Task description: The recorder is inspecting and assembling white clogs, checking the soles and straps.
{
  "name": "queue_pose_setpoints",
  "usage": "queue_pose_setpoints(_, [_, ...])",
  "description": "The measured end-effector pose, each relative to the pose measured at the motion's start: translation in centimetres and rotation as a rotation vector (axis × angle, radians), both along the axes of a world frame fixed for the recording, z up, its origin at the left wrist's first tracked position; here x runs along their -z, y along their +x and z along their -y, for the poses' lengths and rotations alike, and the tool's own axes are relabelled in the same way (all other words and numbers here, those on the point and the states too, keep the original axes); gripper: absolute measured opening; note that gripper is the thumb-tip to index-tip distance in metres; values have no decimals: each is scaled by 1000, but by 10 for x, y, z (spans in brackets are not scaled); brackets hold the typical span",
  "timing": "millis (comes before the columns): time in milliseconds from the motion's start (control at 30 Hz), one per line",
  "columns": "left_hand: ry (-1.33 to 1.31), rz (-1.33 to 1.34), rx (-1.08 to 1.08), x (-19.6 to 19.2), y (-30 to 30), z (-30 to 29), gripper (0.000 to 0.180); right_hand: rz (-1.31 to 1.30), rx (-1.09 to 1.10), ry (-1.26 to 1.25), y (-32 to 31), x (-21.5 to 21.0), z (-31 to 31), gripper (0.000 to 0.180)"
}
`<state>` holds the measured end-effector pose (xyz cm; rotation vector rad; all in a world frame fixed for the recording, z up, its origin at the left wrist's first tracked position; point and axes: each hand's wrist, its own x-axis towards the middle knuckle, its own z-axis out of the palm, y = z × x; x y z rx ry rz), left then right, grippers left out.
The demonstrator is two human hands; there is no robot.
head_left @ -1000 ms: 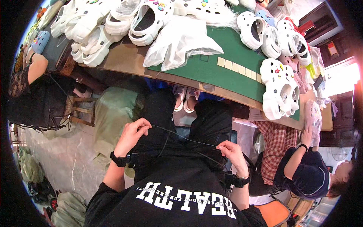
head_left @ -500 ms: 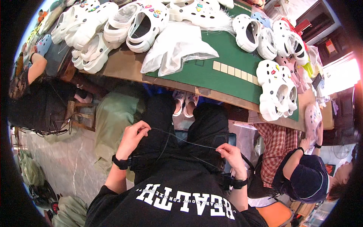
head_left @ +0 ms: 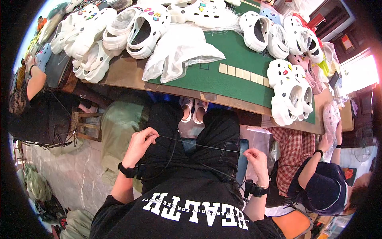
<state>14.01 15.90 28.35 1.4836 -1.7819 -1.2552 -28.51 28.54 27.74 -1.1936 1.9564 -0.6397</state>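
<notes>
A thin, light thread [head_left: 201, 145] stretches almost straight across my lap. My left hand [head_left: 140, 146] pinches its left end between thumb and fingertips. At the other end, my right hand [head_left: 258, 162] grips the thread in a similar pinch, lower and farther out to the side. Both hands hang over my black trousers, short of the table edge. A dark cord loops below the thread, over my legs. Whether a needle is in either pinch is too small to tell.
Ahead is a table with a green mat [head_left: 238, 91], a clear plastic bag [head_left: 179, 55] and white clogs [head_left: 149, 30]. More white clogs [head_left: 290, 93] stand at its right. A co-worker in a dark cap [head_left: 326, 187] sits on the right, another person's arm [head_left: 36, 81] shows left.
My right hand has moved outward to the right, and the thread has gone from sagging to nearly taut. My left hand stays in place. The view has shifted slightly.
</notes>
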Motion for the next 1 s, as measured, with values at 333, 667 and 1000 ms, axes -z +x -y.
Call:
queue_pose_setpoints(333, [42, -23, 302, 5, -46, -17, 10, -291, -250, -306, 65, -18, 31, 15])
queue_pose_setpoints(667, [-4, -15, 410, 1, -68, -27, 12, -17, -688, -340, 144, -14, 47, 18])
queue_pose_setpoints(1000, [27, -20, 376, -1, -65, -26, 10, 56, -470, -174, 115, -26, 42, 13])
